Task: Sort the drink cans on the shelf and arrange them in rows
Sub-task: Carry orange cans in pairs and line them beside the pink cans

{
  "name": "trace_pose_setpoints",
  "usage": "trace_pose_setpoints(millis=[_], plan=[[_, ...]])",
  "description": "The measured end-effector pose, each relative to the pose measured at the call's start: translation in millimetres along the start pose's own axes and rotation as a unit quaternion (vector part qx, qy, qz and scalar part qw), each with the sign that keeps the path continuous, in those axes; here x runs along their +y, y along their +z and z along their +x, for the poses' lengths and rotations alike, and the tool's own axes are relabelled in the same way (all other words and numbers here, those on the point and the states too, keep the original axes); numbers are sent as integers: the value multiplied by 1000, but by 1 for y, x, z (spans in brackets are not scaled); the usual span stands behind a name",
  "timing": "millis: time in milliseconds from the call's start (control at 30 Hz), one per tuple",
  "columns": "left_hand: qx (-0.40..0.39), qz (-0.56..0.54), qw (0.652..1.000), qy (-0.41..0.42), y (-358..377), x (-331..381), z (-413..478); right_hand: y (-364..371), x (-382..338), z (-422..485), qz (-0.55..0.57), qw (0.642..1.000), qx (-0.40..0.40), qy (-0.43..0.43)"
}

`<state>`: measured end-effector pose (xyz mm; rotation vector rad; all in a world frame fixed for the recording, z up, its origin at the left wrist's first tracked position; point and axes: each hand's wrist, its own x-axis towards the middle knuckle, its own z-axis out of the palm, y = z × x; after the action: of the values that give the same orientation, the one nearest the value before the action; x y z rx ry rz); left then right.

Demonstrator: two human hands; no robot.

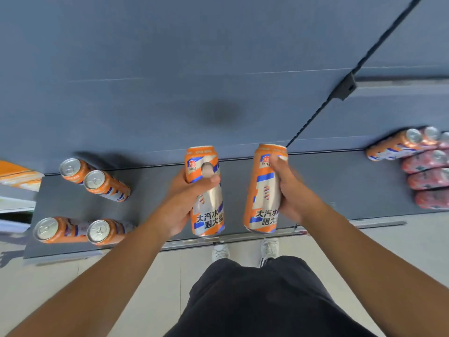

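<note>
holding: each hand wraps curled fingers round one orange can, probably so two go into a row at once.
left hand (179, 203): just behind the front rail (364, 224), thumb across the label of the left can (209, 216); it grips the upper half, and the base sticks out below the fist toward the rail.
right hand (295, 194): level with it behind the rail, closed round the right can (261, 203) from its outer side, with the printed face left uncovered.
can attitude: both point their tops away from the rail and stand apart from each other; i cannot tell whether they rest on the shelf (340, 190).
near pair (73, 230): left along the rail, two orange cans side by side – the start of a row, i judge.
far pair (83, 175): further back from the rail, touching.
mixed cluster (422, 164): far right, well behind the rail, orange and red cans packed together and not yet sorted.
</note>
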<state>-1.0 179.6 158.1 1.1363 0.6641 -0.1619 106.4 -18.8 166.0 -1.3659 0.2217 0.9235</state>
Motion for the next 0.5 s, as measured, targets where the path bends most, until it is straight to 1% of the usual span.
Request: trace_pose_setpoints(millis=[100,167,200,400,500], plan=[[-27,69,997,21,16,-2,-1,-8,-2,-18,-121,989,28,-82],[-43,106,993,35,30,-3,-2,-19,0,-29,-188,975,42,-109],[-51,120,991,43,38,-3,-2,-24,-1,-36,-201,971,50,-121],[-111,174,974,99,102,4,-3,-73,-8,-72,-186,953,112,-211],[-140,200,961,128,141,6,-6,-104,-16,-90,-197,941,125,-244]])
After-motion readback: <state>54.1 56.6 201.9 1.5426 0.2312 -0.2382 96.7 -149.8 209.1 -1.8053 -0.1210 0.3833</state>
